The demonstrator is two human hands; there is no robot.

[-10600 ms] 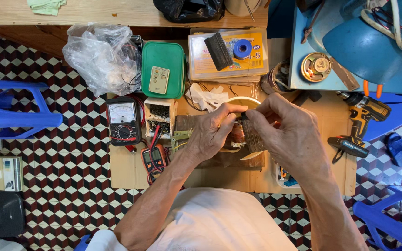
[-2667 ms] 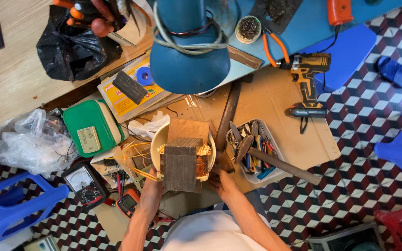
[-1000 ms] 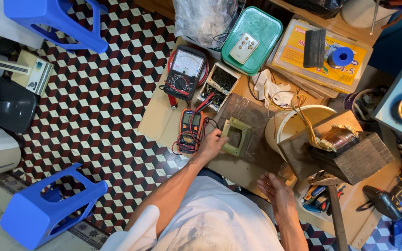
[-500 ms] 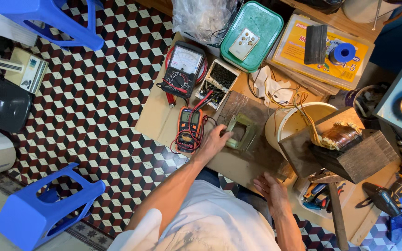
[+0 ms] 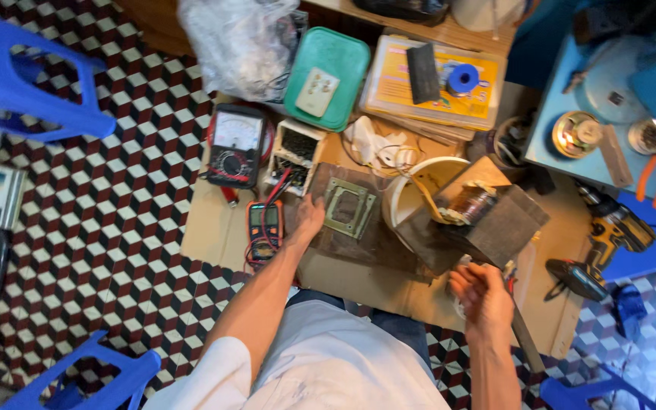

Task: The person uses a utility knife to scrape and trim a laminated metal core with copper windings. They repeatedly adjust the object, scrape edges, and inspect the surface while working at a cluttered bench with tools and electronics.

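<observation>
Down at six o'clock, closest to the camera, the right hand (image 5: 482, 298) hangs over the cardboard sheet (image 5: 389, 285) with its fingers loosely curled and half open. It's got nothing in it as far as I can see, just hovering near the dark block with the copper coil (image 5: 487, 220) at about four o'clock.

A bit further out, near dead centre, the left hand (image 5: 309, 218) is flat-ish on the edge of the dark wooden board (image 5: 358, 241), fingers spread and relaxed. It's touching the board right beside the square metal frame (image 5: 350, 207) but not gripping either one; the frame lies flat on the board just off the fingertips toward one o'clock. If it were me, I'd press the palm down firmly so the board doesn't skate on the cardboard, and keep the meter leads out from under the wrist, since the orange digital multimeter (image 5: 264, 224) sits just at nine o'clock of that hand.

Further out at eleven o'clock there's the analog meter (image 5: 234, 144) and a small white box of parts (image 5: 294, 152). The cream bucket (image 5: 419, 190) is at two o'clock, touching the coil block. Past those, at twelve, a green plastic case (image 5: 328, 76), a yellow organiser box (image 5: 434, 83) and a clear plastic bag (image 5: 241, 42). The cordless drill (image 5: 605, 243) is way over at three o'clock.
</observation>
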